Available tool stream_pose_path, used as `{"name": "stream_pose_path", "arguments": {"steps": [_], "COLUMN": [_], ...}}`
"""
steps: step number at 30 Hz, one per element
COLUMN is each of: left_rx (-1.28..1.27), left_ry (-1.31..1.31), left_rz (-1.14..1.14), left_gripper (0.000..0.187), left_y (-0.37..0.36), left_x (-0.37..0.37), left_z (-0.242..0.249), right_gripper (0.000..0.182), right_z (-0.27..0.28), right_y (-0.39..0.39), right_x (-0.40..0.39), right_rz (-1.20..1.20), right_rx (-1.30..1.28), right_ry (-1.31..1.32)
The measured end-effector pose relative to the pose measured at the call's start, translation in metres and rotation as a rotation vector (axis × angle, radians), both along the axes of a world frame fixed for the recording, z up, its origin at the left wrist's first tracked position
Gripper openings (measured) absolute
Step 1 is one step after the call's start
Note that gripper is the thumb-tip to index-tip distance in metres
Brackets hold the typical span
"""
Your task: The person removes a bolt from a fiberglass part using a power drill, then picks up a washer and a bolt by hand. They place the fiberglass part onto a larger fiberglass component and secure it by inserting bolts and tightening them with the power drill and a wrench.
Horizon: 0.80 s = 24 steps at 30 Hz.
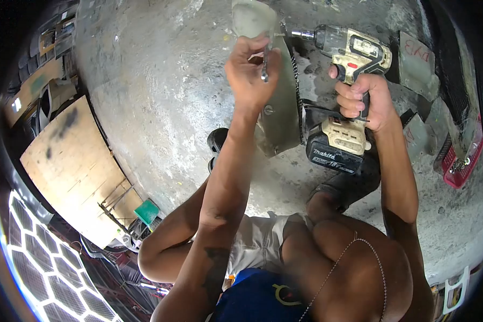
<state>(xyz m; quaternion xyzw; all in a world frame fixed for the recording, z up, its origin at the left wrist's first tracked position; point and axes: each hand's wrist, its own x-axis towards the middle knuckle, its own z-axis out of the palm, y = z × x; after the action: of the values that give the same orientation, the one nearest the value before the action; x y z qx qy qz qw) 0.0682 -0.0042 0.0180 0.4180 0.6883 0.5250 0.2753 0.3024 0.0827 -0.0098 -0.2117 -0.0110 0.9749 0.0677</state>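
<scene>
My right hand (362, 99) is wrapped round the grip of a cream and black Makita cordless impact driver (354, 56), a finger at its trigger. The socket on its nose points left, toward a small bolt (279, 35) at the edge of a grey-green metal panel (279, 121). A battery (335, 150) is fitted below the grip. My left hand (252, 72) is closed over the panel's upper part, holding a slim shiny metal tool (264, 67) that looks like a wrench. The fingers partly hide it. The panel's right edge is dark and toothed.
Flat metal pieces with red marks (416, 61) lie to the right on the concrete floor (161, 96). Beyond them is a pink basket (459, 174) with small metal parts. A large plywood sheet (72, 166) and a green dustpan-like piece (146, 212) are at the left.
</scene>
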Motion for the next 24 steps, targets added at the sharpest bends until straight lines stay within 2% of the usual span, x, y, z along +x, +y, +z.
{"name": "stream_pose_path", "arguments": {"steps": [4,7,12,16,19,20,22,24], "left_rx": [-0.058,-0.017,0.012,-0.052,0.004,-0.075,-0.153,-0.034], "left_ry": [0.015,-0.073,-0.055,-0.005,0.071,0.105,0.139,0.099], "left_rz": [0.005,0.036,-0.038,-0.063,-0.014,-0.038,-0.068,-0.023], "left_gripper": [0.021,0.021,0.021,0.025,0.026,0.024,0.021,0.009], "left_y": [-0.002,-0.004,-0.001,0.000,0.004,0.002,-0.002,0.001], "left_x": [-0.001,-0.005,0.000,-0.001,0.002,-0.003,-0.008,-0.005], "left_z": [0.004,0.007,0.010,0.018,0.022,0.019,0.013,0.008], "right_gripper": [0.048,0.048,0.047,0.042,0.040,0.040,0.037,0.034], "right_z": [0.003,0.005,0.018,0.016,0.033,0.032,0.029,0.032], "right_y": [0.001,0.001,0.005,0.006,0.008,0.010,0.011,0.009], "right_x": [-0.006,-0.013,-0.012,-0.013,-0.016,-0.017,-0.018,-0.021], "right_rz": [0.035,0.055,0.092,0.109,0.126,0.131,0.120,0.113], "right_rx": [0.021,0.051,0.157,0.143,0.069,0.066,-0.107,-0.118], "right_ry": [-0.023,0.007,-0.116,-0.034,-0.109,-0.107,0.034,0.040]}}
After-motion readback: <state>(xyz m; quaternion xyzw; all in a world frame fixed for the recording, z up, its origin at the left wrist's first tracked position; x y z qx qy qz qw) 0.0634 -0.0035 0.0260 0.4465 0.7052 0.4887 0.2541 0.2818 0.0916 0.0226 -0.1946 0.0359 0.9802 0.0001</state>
